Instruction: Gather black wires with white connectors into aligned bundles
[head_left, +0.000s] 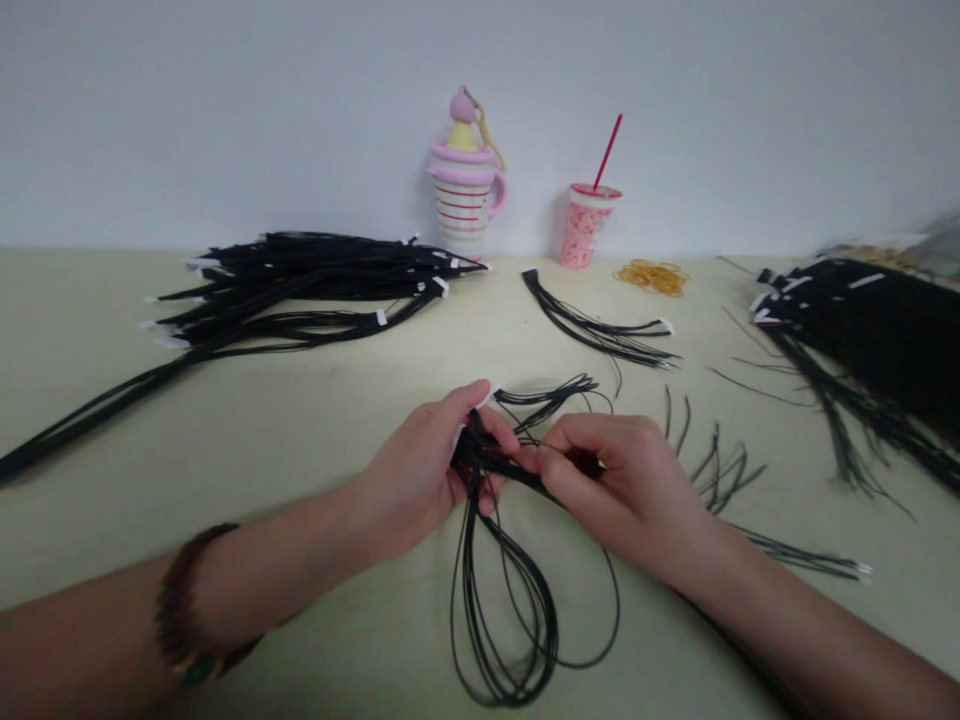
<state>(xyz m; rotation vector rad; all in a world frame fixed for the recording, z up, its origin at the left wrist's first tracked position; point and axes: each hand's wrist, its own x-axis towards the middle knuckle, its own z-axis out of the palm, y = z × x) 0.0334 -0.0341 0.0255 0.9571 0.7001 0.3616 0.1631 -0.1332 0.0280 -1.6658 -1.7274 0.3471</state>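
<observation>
My left hand [442, 455] is closed around the end of a wire harness [551, 620], a bundle of thin black wires with white connectors. One white connector sticks up beside the thumb. From this grip the wires hang in loops toward me. Just right of it, my right hand [622, 480] pinches the same wires between thumb and fingertips. Loose wire ends spread out beyond the right hand, some with pale tips. The palm side of the right hand is hidden.
A pile of black wire harnesses [300, 270] lies at the back left, another stack [892, 340] at the right. A short harness [585, 328] rests between them. Behind stand a pink-lidded mug [463, 205] and a cup with straw [589, 228], beside yellow rubber bands [652, 277].
</observation>
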